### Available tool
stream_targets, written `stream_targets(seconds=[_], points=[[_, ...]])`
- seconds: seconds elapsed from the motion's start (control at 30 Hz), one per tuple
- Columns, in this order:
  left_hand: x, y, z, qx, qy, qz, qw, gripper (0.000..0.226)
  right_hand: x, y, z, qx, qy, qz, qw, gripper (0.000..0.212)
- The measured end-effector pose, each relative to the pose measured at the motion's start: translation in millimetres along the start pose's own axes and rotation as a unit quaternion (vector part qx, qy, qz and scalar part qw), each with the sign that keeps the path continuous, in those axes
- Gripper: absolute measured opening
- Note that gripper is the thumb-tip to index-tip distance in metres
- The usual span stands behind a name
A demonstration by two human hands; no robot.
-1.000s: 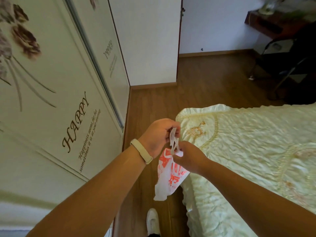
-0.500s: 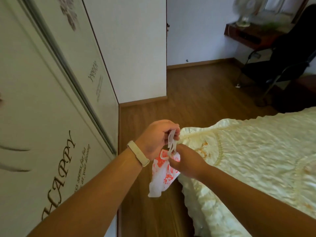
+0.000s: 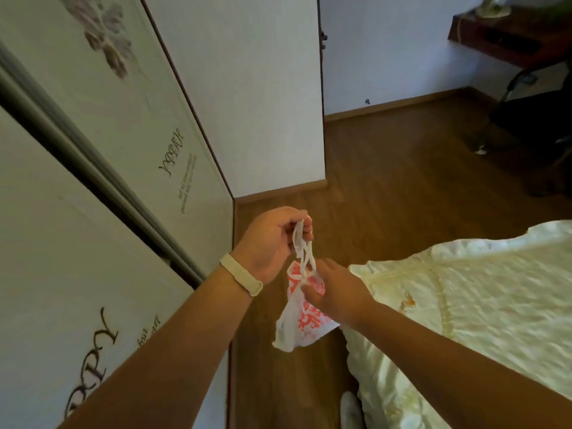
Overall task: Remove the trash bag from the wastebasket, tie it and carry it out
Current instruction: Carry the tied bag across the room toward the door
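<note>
Compared to half a second back, the view has swung a bit so more floor [image 3: 387,193] shows and the bed [image 3: 464,305] sits further right, and the handles look pulled up longer between the hands. The left hand [image 3: 272,243] is curled closed, pinching the white handle loops up top. The right hand [image 3: 335,289] sits just below it, fingers closed on the bag [image 3: 297,329] neck. The bag, white with red print, hangs under both hands over the floor, just beside the bed edge, with the wardrobe [image 3: 93,181] to the left.
</note>
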State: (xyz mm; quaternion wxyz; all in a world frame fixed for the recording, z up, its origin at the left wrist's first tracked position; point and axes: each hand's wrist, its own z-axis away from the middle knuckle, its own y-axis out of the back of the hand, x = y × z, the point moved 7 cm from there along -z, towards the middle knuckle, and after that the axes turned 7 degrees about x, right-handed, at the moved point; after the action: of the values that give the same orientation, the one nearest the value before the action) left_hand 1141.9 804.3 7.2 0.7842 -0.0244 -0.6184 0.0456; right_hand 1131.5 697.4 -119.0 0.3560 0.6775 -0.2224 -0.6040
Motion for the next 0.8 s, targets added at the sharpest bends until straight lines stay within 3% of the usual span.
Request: stream_targets(seconds=[0.2,0.53,0.8], points=[[32.0,-14.4,-69.6,0.029,0.009,0.058,0.998,0.027,18.5,19.8,-78.4,-0.005,0.015,-0.037,0.999,0.045],[82.2,-18.0,-169.7,0.029,-0.010,0.059,0.998,0.026,21.3,53.9,-191.5,0.028,0.039,-0.063,0.997,0.042],[94.3,2.9,-266.0,0.000,-0.011,0.060,0.998,0.027,26.7,42.7,-275.6,0.019,-0.001,-0.053,0.998,0.040]])
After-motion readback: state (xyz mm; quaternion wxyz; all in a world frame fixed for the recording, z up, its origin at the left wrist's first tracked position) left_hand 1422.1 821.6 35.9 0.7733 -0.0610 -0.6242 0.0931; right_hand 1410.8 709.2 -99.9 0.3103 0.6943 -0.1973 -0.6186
